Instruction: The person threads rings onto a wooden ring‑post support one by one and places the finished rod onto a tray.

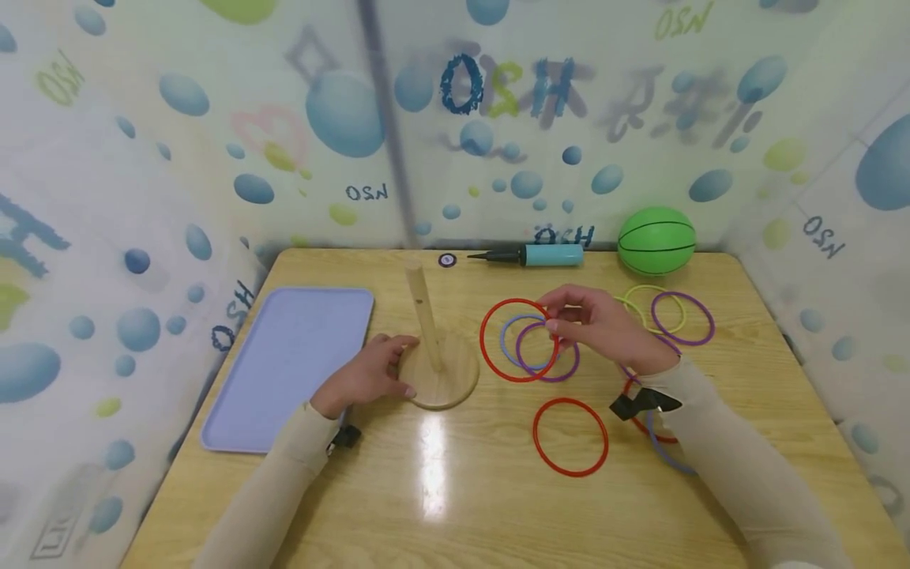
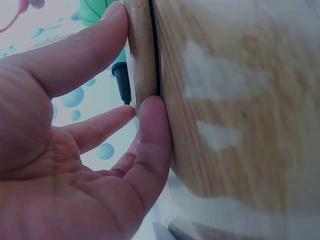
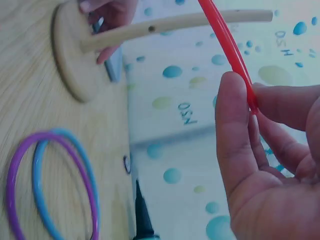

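A lilac tray [image 1: 284,363] lies flat along the left edge of the table [image 1: 455,506]. Just right of the tray, the left hand [image 1: 366,375] holds the round wooden base [image 1: 448,379] of the peg stand: thumb and fingers are curled against the rim of the disc, as the left wrist view confirms with a fingertip [image 2: 152,125] pressed against the disc edge [image 2: 142,50]. The wooden peg [image 1: 424,316] rises from the middle of the base, leaning slightly, near the table centre.

Right of the stand, the right hand [image 1: 604,328] pinches a red ring [image 1: 519,340] between thumb and fingers; the right wrist view shows the thumb [image 3: 235,130] clamped on the red ring [image 3: 225,45] with the ring raised off the table. Beneath it, a blue ring [image 1: 513,341] and a purple ring [image 1: 547,352] lie flat and overlapping on the table.

A second red ring [image 1: 571,436] lies flat toward the near edge, right of centre. Further rings are partly hidden under the right forearm. Right of the hand, a yellow ring [image 1: 652,304] and another purple ring [image 1: 682,318] overlap near the right edge.

Along the far edge stand a small dark disc [image 1: 447,260], a teal hand pump [image 1: 536,255] lying on its side, and a green ball [image 1: 656,241] near the far right corner.
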Motion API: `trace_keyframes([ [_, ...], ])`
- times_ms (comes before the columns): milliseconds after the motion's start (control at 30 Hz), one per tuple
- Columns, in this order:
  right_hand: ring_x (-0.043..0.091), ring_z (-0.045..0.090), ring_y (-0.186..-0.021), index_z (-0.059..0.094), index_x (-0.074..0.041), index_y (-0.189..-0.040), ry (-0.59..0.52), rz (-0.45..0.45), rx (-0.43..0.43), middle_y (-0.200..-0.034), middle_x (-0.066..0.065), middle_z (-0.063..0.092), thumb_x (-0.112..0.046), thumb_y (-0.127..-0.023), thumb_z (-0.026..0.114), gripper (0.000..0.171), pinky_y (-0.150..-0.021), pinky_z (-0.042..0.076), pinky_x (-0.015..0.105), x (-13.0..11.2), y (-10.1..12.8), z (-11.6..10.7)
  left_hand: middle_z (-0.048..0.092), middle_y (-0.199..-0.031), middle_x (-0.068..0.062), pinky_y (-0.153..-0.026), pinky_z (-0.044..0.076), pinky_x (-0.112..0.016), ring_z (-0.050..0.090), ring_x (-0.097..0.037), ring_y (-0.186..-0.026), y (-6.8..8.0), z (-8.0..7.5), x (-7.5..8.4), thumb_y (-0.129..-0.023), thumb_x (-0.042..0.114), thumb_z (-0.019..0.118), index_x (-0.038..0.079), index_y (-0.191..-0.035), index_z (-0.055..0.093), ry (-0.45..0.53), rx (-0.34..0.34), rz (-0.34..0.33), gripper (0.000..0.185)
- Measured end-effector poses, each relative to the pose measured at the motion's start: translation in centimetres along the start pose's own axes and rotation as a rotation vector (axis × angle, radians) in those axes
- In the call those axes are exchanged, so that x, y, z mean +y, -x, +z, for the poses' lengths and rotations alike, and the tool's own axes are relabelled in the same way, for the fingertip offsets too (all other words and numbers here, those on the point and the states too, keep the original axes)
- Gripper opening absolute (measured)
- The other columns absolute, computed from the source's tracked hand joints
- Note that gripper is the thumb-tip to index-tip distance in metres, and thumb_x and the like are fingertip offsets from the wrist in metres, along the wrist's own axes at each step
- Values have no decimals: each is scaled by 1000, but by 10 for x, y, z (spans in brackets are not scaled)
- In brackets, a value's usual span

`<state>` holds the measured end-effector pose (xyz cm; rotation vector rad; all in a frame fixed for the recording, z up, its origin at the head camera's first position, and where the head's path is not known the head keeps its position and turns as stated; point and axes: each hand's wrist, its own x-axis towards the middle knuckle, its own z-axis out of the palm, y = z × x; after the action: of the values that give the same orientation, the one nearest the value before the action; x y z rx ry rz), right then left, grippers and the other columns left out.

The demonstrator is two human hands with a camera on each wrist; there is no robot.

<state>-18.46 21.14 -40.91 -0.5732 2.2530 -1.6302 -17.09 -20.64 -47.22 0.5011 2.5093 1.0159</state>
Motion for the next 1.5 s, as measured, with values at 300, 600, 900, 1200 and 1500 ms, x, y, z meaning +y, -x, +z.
trace_keyframes([
  [300,24,70,-87,66,-7,-131,-67,-85,-47,-105,10,68,-10,-101,72,30,-72,64,40,-36,2,13,48,-132,-30,-98,57,-45,64,-34,-113,0,1,3,-81,12,93,-1,-156,45,15,3,-11,90],
  [600,20,72,-87,62,2,-133,-159,-173,-51,-102,5,64,-5,-101,70,33,-68,65,46,-71,0,30,49,-131,-27,-97,56,-43,64,-30,-109,0,0,1,-81,15,93,3,-157,47,-5,10,-31,90],
  [900,21,71,-87,64,-6,-131,-252,-175,8,-103,7,62,-11,-100,73,33,-72,65,51,-91,-23,46,50,-132,-22,-99,53,-44,56,-33,-120,2,-3,0,-82,20,93,11,-156,50,-18,1,-29,86],
  [1200,19,70,-87,64,-6,-131,-402,-185,5,-103,4,65,-6,-101,70,30,-75,66,46,-95,-49,63,49,-133,-25,-100,53,-47,57,-36,-121,5,0,-2,-82,18,93,7,-157,48,10,1,-15,87],
  [1500,19,69,-87,64,-8,-128,-522,-74,-2,-99,2,61,0,-103,63,26,-77,65,48,-82,-64,76,47,-136,-23,-102,53,-45,57,-34,-123,7,0,-1,-84,21,92,12,-161,44,11,2,-45,91],
])
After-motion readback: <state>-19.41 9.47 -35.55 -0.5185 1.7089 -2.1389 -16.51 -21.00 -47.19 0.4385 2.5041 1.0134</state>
